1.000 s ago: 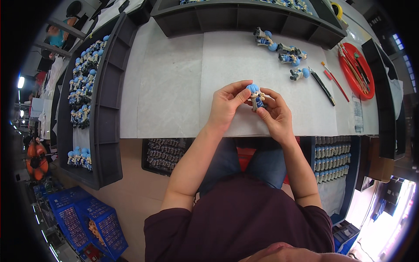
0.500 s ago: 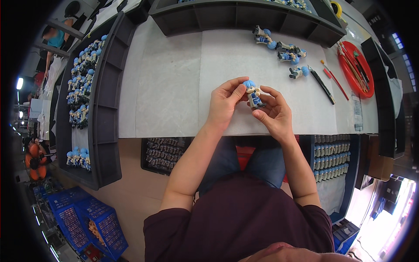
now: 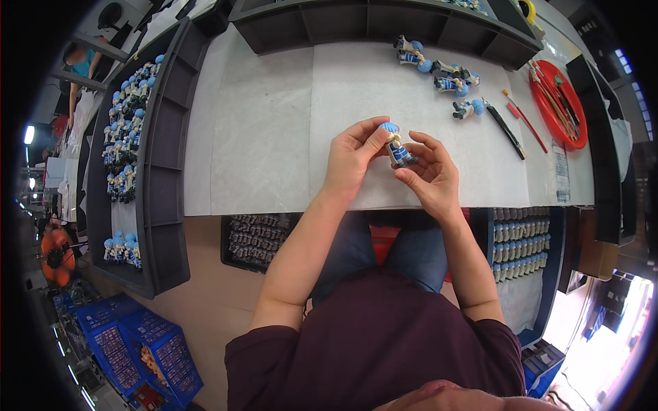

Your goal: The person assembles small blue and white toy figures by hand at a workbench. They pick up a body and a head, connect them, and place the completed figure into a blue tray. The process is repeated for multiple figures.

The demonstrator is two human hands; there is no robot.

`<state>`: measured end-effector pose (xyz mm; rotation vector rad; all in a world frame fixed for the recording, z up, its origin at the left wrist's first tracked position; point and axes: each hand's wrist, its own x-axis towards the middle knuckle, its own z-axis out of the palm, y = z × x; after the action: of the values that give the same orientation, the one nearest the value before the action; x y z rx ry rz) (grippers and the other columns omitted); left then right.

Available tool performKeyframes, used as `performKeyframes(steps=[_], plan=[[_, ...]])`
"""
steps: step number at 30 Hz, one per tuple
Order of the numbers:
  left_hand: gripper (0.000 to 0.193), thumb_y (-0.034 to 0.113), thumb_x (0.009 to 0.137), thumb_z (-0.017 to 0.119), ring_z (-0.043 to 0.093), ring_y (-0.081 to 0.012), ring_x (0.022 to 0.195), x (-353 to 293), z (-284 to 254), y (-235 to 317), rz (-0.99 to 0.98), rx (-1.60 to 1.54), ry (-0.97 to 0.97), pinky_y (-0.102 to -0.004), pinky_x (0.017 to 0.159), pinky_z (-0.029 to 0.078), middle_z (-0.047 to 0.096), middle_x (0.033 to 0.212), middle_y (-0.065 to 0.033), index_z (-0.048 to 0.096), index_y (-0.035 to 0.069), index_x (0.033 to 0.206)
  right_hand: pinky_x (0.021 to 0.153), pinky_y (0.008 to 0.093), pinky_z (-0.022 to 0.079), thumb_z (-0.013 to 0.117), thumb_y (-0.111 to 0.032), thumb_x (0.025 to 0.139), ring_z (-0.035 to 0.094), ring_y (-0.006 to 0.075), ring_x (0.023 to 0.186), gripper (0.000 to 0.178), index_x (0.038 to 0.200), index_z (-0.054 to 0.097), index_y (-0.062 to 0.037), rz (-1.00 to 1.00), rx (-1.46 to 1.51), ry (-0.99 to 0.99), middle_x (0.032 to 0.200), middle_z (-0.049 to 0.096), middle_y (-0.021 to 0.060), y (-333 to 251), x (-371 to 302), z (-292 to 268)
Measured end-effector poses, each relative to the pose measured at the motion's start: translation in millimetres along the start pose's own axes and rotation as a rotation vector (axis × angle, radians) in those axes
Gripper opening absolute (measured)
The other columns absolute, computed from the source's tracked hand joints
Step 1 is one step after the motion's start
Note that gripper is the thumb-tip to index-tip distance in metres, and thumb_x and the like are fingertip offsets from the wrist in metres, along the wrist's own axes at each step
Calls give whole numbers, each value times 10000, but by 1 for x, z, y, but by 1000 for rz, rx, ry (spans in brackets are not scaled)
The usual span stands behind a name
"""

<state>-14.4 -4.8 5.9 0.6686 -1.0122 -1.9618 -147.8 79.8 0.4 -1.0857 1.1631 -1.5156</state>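
Observation:
A small blue-haired figurine (image 3: 395, 146) in a blue and cream outfit is held above the near part of the white-covered table. My left hand (image 3: 351, 159) is closed on it, thumb and fingers pinching around its head and upper side. Curled about its lower end is my right hand (image 3: 435, 174), with the thumb by the feet and fingers behind them; the index finger stands away from the figurine. Beyond my hands, several similar figurines lie on the table, among them a single one (image 3: 468, 108) nearest to me.
Right of these lie a black pen-like tool (image 3: 504, 130), a thin red brush (image 3: 528, 127) and a red tray (image 3: 576, 130) of brushes. A dark crate (image 3: 164, 151) of figurines stands at left, another (image 3: 384, 31) along the back. Below the table edge sits a tray with figurine rows (image 3: 521, 250).
The figurine has turned and tilted slightly in my fingers, its face now less visible. My right index finger has lifted off its side. The view has shifted a little.

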Motion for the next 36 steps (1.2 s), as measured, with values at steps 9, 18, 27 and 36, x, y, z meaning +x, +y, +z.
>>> performKeyframes(steps=[9, 18, 27, 36], plan=[[274, 127, 883, 545, 582, -151, 891, 1, -1, 1, 30, -62, -2, -285, 795, 485, 609, 1027, -129, 547, -28, 1110, 697, 276, 520, 621, 2, 801, 623, 239, 881, 511, 1244, 367, 19, 30, 120, 9, 1067, 533, 159, -9, 1, 0], [290, 119, 870, 566, 568, -124, 892, -1, -2, 0, 16, 41, 9, -266, 807, 457, 609, 1041, -102, 558, 25, 1144, 786, 272, 488, 637, 35, 772, 546, 175, 974, 514, 1226, 398, 8, -96, -25, 49, 1082, 520, 134, -2, 1, -1], [352, -19, 847, 496, 545, -171, 1043, 1, -2, 0, 95, -30, -116, -314, 912, 420, 560, 1160, -154, 510, 15, 1197, 782, 280, 476, 704, 21, 711, 523, 171, 1011, 573, 1208, 422, -17, -82, -4, 132, 1105, 523, 116, 3, 3, -3], [332, -7, 845, 525, 547, -180, 1030, -1, -2, 0, 93, 40, -66, -312, 915, 420, 564, 1144, -145, 524, 18, 1176, 782, 282, 469, 729, 14, 684, 512, 166, 1026, 588, 1195, 442, -20, -113, -35, 143, 1090, 532, 103, 7, 3, -3]])
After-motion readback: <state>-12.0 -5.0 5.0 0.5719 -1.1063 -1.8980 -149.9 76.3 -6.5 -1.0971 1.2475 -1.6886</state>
